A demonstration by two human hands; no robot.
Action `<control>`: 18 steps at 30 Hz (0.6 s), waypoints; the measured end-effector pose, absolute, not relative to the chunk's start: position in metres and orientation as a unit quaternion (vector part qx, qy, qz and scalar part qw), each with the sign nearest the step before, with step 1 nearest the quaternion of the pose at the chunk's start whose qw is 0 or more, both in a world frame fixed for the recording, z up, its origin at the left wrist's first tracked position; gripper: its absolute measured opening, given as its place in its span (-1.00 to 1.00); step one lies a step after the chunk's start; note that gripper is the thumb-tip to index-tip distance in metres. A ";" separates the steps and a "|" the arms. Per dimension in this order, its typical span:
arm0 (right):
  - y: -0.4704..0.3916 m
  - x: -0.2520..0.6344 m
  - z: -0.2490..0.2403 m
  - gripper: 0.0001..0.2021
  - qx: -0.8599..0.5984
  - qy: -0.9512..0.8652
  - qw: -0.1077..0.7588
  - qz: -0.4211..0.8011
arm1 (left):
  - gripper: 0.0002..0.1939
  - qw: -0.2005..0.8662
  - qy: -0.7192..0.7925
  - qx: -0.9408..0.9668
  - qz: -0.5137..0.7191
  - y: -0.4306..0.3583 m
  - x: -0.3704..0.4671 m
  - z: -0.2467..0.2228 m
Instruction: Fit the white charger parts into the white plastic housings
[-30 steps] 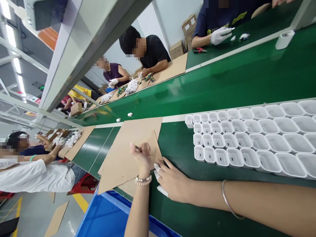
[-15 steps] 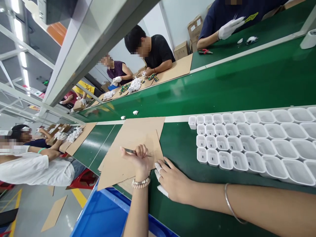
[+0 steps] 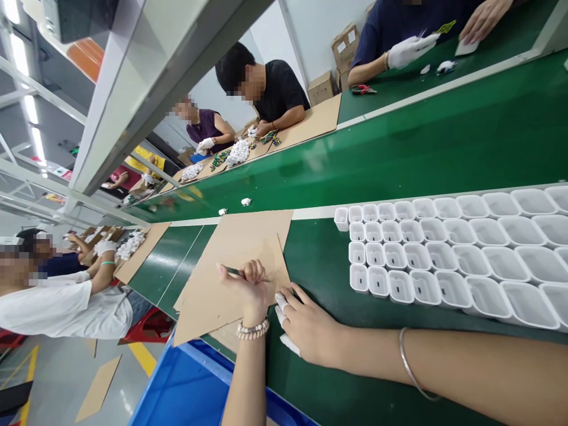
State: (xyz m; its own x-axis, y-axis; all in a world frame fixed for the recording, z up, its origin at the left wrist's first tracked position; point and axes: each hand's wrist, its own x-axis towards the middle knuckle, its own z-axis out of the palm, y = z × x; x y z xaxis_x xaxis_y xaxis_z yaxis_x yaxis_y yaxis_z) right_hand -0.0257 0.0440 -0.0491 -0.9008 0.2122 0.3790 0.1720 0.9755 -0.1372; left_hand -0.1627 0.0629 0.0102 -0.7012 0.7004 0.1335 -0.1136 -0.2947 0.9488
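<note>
My left hand (image 3: 248,287), palm up with a beaded bracelet at the wrist, has its fingers curled round a thin dark pointed tool (image 3: 235,271). The tool's tip points right, over faint marks on a brown cardboard sheet (image 3: 217,260). Palm down, my right hand (image 3: 306,325) rests at the sheet's lower right corner with fingers apart and nothing visible in it. White covers sit on some of its fingertips, and a metal bangle is on that forearm.
Rows of white bins (image 3: 417,257), some with a small dark mark, stand on the right. Below left is a blue crate (image 3: 177,384). Beyond the cardboard runs a green belt (image 3: 377,160) with two small white parts. Several people work across it and at left.
The view has shifted slightly, and both my hands hold nearly the same pose. Across the belt, a person's second hand has come into view holding a white piece. The small white parts have moved right slightly.
</note>
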 end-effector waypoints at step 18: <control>0.043 -0.024 -0.047 -0.54 -0.106 -0.974 0.187 0.068 | -0.19 0.275 0.549 0.265 0.743 0.065 -0.158 0.007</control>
State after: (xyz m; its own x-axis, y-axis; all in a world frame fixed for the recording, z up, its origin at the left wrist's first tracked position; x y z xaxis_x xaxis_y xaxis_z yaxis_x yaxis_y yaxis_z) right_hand -0.0243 0.0433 -0.0466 -0.9079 0.2312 0.3497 0.1806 0.9685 -0.1714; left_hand -0.1580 0.0648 0.0072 -0.7082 0.6999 0.0928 -0.1165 -0.2455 0.9624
